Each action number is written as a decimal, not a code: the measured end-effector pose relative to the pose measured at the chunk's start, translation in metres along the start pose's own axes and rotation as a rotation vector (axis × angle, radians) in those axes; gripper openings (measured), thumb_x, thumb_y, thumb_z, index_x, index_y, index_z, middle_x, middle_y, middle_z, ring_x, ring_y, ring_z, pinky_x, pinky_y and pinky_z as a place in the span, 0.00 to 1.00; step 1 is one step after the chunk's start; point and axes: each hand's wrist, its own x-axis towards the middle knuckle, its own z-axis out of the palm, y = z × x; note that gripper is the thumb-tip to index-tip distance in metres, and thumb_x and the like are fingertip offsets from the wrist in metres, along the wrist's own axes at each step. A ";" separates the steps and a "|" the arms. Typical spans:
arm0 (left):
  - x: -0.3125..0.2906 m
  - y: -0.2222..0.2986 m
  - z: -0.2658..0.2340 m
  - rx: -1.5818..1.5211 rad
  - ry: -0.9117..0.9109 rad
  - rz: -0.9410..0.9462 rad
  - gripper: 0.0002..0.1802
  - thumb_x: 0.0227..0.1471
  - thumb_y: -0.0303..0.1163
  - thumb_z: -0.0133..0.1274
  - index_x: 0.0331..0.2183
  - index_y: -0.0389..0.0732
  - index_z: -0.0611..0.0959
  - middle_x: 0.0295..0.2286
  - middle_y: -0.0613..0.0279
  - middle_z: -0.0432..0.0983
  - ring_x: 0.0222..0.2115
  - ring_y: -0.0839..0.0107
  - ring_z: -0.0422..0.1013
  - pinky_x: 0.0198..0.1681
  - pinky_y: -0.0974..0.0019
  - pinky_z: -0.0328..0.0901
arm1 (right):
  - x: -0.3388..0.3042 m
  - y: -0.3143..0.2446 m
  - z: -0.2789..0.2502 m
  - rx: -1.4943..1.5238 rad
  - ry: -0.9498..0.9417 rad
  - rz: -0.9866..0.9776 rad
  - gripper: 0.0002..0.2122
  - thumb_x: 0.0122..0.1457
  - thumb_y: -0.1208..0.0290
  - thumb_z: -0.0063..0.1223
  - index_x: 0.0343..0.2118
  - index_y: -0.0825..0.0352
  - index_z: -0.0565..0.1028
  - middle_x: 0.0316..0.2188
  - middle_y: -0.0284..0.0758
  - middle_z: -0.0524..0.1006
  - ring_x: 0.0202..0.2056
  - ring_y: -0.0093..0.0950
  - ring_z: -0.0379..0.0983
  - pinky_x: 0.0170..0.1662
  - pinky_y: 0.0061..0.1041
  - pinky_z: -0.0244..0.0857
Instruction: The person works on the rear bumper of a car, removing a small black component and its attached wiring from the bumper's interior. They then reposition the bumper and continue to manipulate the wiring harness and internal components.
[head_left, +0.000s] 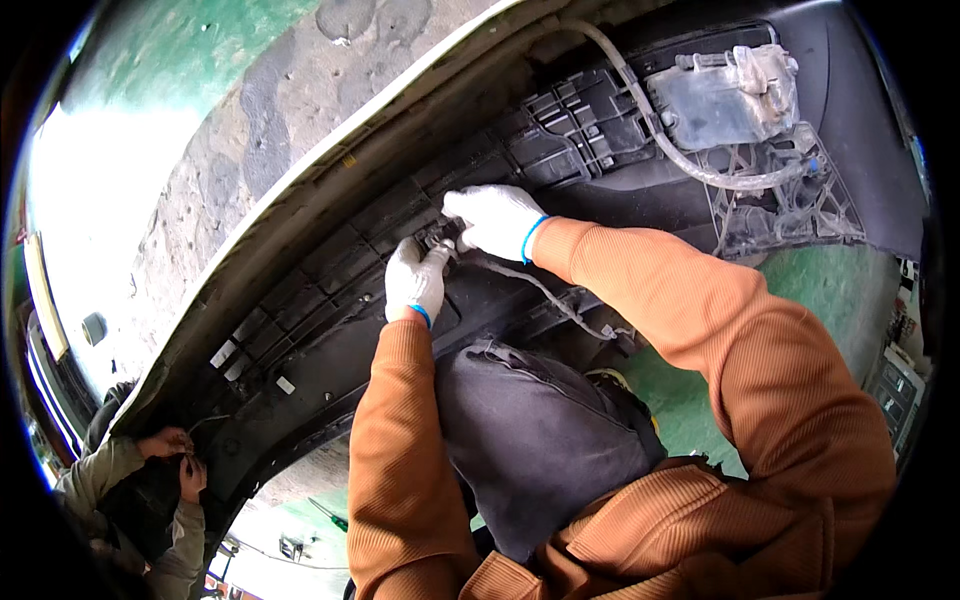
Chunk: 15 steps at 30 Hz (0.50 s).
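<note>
A car bumper (300, 300) lies inner side up across the view, black ribbed plastic with a pale outer edge. Both my hands wear white gloves with blue cuffs. My left hand (415, 282) pinches a small dark connector (437, 240) on the bumper's inner rib. My right hand (495, 220) closes on the same connector from the right. A thin grey wire (545, 292) runs from the connector down to the right along the plastic. My orange sleeves and dark-trousered knee fill the lower middle.
A clear plastic reservoir (722, 98) with a translucent hose (640, 110) sits on the bumper's far right end. Another person's hands (178, 455) work at the bumper's lower-left end. Green floor (690, 385) shows beneath, and grey equipment (895, 390) stands at the right edge.
</note>
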 end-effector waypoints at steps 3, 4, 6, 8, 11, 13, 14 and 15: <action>0.000 0.001 0.000 -0.127 -0.064 -0.081 0.16 0.61 0.38 0.63 0.43 0.34 0.86 0.29 0.60 0.84 0.30 0.72 0.76 0.38 0.64 0.69 | -0.001 -0.004 -0.003 0.011 0.014 0.015 0.21 0.55 0.64 0.68 0.52 0.59 0.77 0.47 0.42 0.83 0.52 0.47 0.79 0.54 0.45 0.74; -0.001 0.002 0.000 -0.101 -0.057 -0.071 0.15 0.63 0.37 0.62 0.43 0.35 0.86 0.29 0.62 0.83 0.28 0.73 0.74 0.36 0.65 0.68 | -0.001 -0.005 -0.004 0.018 -0.013 0.052 0.21 0.55 0.64 0.68 0.52 0.59 0.77 0.47 0.42 0.83 0.52 0.47 0.79 0.53 0.45 0.74; -0.005 0.006 -0.002 -0.135 -0.098 -0.094 0.14 0.64 0.37 0.61 0.43 0.35 0.86 0.28 0.64 0.82 0.28 0.74 0.73 0.35 0.66 0.68 | -0.004 -0.009 -0.006 0.025 -0.004 0.053 0.21 0.56 0.64 0.68 0.52 0.59 0.77 0.47 0.43 0.83 0.51 0.46 0.80 0.53 0.45 0.74; -0.007 0.010 -0.002 -0.152 -0.102 -0.101 0.14 0.65 0.38 0.61 0.44 0.36 0.87 0.28 0.65 0.82 0.28 0.76 0.73 0.35 0.66 0.68 | -0.005 -0.010 -0.008 0.028 -0.009 0.060 0.21 0.56 0.64 0.67 0.52 0.59 0.77 0.46 0.43 0.83 0.51 0.46 0.80 0.53 0.44 0.74; -0.010 0.010 -0.004 -0.177 -0.123 -0.090 0.12 0.66 0.36 0.61 0.43 0.36 0.87 0.29 0.67 0.81 0.27 0.77 0.72 0.34 0.69 0.67 | -0.003 -0.010 -0.012 0.040 -0.028 0.064 0.23 0.55 0.63 0.68 0.54 0.58 0.77 0.44 0.42 0.84 0.49 0.45 0.81 0.53 0.41 0.74; -0.011 0.007 -0.006 -0.157 -0.134 -0.079 0.13 0.66 0.37 0.61 0.43 0.36 0.86 0.29 0.67 0.81 0.28 0.76 0.72 0.35 0.68 0.68 | -0.002 -0.008 -0.014 0.054 -0.051 0.042 0.23 0.54 0.64 0.68 0.54 0.58 0.77 0.44 0.41 0.84 0.48 0.44 0.82 0.52 0.40 0.75; -0.011 0.006 -0.007 -0.163 -0.142 -0.067 0.14 0.66 0.38 0.61 0.43 0.36 0.86 0.29 0.67 0.81 0.28 0.76 0.72 0.35 0.68 0.68 | -0.001 -0.007 -0.015 0.062 -0.069 0.038 0.23 0.54 0.64 0.69 0.54 0.58 0.77 0.44 0.40 0.84 0.48 0.43 0.82 0.52 0.39 0.75; -0.010 0.004 -0.009 -0.180 -0.157 -0.054 0.16 0.65 0.41 0.62 0.43 0.36 0.87 0.29 0.65 0.82 0.29 0.75 0.74 0.37 0.67 0.69 | -0.001 -0.007 -0.015 0.068 -0.055 0.041 0.23 0.54 0.64 0.69 0.53 0.57 0.78 0.42 0.39 0.84 0.46 0.41 0.82 0.51 0.38 0.75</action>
